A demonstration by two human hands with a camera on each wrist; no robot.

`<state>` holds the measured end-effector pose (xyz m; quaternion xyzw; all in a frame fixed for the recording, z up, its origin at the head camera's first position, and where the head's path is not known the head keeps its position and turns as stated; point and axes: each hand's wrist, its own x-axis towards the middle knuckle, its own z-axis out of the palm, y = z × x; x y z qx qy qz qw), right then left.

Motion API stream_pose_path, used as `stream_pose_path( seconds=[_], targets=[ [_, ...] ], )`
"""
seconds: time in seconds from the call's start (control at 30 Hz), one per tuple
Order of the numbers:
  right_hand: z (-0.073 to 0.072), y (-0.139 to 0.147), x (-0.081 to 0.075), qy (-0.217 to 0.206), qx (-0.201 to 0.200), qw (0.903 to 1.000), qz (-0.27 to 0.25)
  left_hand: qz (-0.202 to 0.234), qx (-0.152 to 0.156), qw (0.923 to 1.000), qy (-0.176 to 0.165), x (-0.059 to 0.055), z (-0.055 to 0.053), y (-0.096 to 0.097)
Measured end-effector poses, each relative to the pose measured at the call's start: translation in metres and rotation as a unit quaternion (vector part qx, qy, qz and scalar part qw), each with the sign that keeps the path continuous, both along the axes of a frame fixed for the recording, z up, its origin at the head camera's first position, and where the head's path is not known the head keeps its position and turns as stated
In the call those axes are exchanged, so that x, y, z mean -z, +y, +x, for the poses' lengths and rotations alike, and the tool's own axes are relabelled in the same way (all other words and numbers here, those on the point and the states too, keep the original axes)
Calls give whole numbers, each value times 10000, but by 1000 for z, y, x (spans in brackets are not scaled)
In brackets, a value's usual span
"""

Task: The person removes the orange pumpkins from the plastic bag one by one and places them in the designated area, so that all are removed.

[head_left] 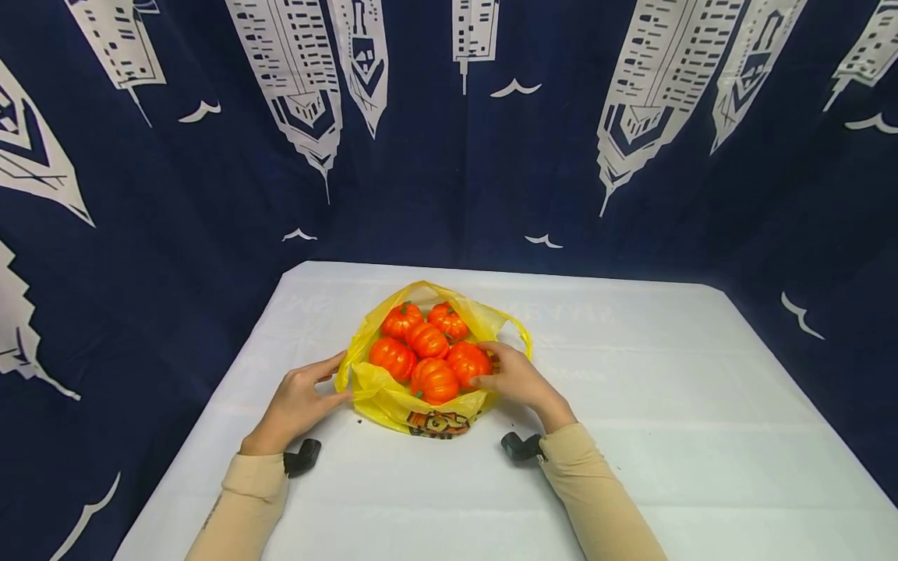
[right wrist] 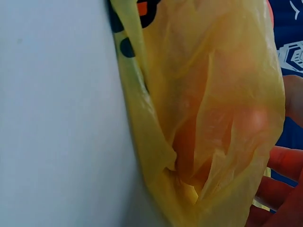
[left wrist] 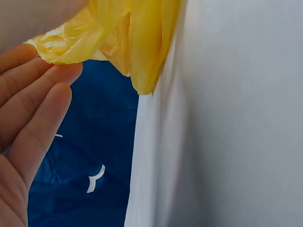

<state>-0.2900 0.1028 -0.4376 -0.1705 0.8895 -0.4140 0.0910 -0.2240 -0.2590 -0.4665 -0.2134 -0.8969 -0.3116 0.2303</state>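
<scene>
Several small orange-red pumpkins [head_left: 427, 340] with green stems sit in a yellow plastic bag [head_left: 382, 397] whose mouth faces up. My right hand [head_left: 521, 382] reaches over the bag's right rim and holds the rightmost pumpkin [head_left: 468, 363] between thumb and fingers. In the right wrist view, the yellow bag [right wrist: 222, 94] covers much of that hold. My left hand [head_left: 298, 401] is at the bag's left side, thumb and fingers spread apart. Its fairly straight fingers [left wrist: 35, 111] touch the crumpled yellow plastic [left wrist: 147, 42] in the left wrist view.
The bag stands on a white-covered table [head_left: 666, 389], left of its middle. Behind and beside the table hangs a dark blue curtain [head_left: 456, 171] with white building shapes. A black wrist camera [head_left: 302, 458] sits below the left hand, another black camera [head_left: 521, 447] below the right.
</scene>
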Motion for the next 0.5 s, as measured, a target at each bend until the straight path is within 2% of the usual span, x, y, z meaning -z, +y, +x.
stream_pose_path(
  seconds=[0.23, 0.5],
  targets=[
    [-1, 0, 2, -76, 60, 9999, 33, 228, 160, 9996, -94, 2, -2, 0],
    [-1, 0, 4, -79, 45, 10000, 31, 183, 122, 9992, 332, 4, -4, -1]
  ],
)
